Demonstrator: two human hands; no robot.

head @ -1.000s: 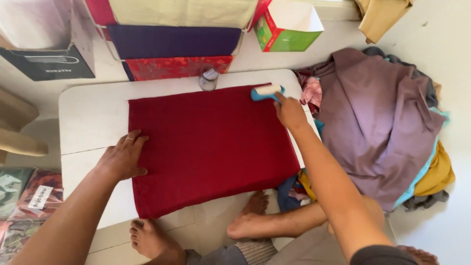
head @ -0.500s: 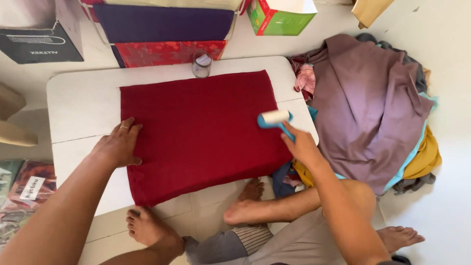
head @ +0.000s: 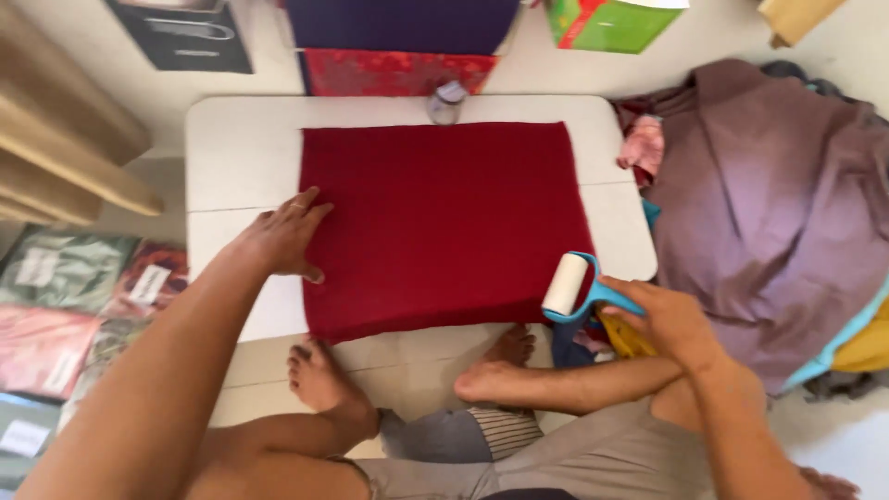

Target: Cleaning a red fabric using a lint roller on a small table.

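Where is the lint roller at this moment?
In the head view, the lint roller is in the right hand, at the near right corner of the red cloth.

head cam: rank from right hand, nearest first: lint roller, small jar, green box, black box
From the right hand:
1. Lint roller, held in that hand, at the red cloth's near right corner.
2. Small jar, far table edge, middle.
3. Green box, top right on the floor.
4. Black box, top left.

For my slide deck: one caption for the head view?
Left hand pins red cloth on white table; right hand holds lint roller.
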